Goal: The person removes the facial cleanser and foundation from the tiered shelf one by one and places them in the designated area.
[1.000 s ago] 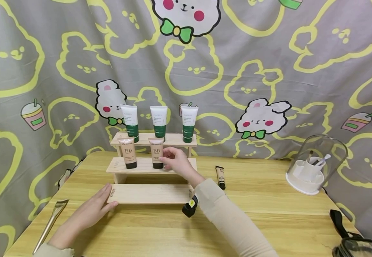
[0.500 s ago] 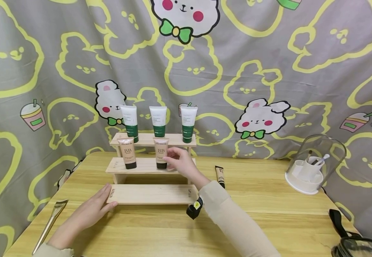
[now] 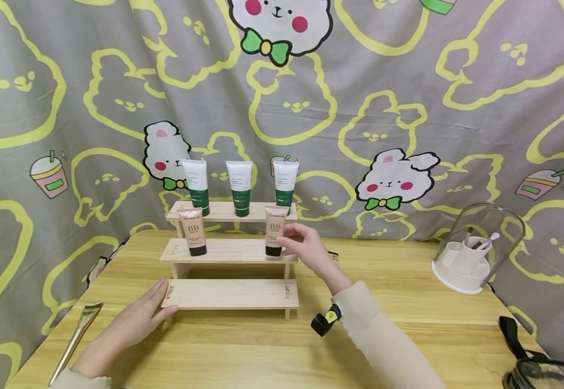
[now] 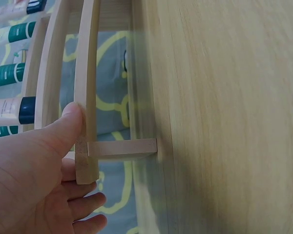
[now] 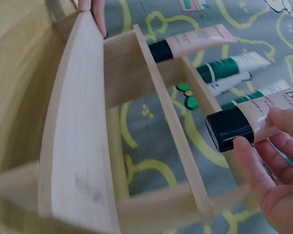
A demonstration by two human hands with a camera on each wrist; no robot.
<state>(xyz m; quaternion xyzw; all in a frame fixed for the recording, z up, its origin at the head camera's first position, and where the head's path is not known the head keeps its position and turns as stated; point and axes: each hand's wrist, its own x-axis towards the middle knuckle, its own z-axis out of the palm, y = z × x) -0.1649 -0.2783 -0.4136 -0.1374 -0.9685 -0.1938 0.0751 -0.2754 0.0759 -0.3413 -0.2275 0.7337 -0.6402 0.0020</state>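
Note:
My right hand (image 3: 308,249) pinches a beige BB cream tube (image 3: 274,228) between thumb and fingers, with its black cap downward, at the right end of the middle shelf of a three-step wooden display stand (image 3: 230,294). Whether the cap touches the shelf, I cannot tell. My left hand (image 3: 133,319) holds the left end of the lowest shelf; in the left wrist view its thumb (image 4: 68,124) lies against the board and its fingers are around the end. Another BB cream tube (image 3: 194,232) stands upright at the middle shelf's left. Several white-and-green tubes (image 3: 240,186) line the top shelf.
A gold flat brush (image 3: 77,340) lies at the table's left. Behind my right wrist a small tube (image 3: 333,256) is mostly hidden. At the right stand a white brush holder (image 3: 464,267) under a clear dome and a black-strapped item (image 3: 520,346). A patterned curtain (image 3: 398,108) hangs behind.
My right hand has carried the BB cream tube rightward along the middle shelf, from its centre to its right end. The left hand stays on the stand.

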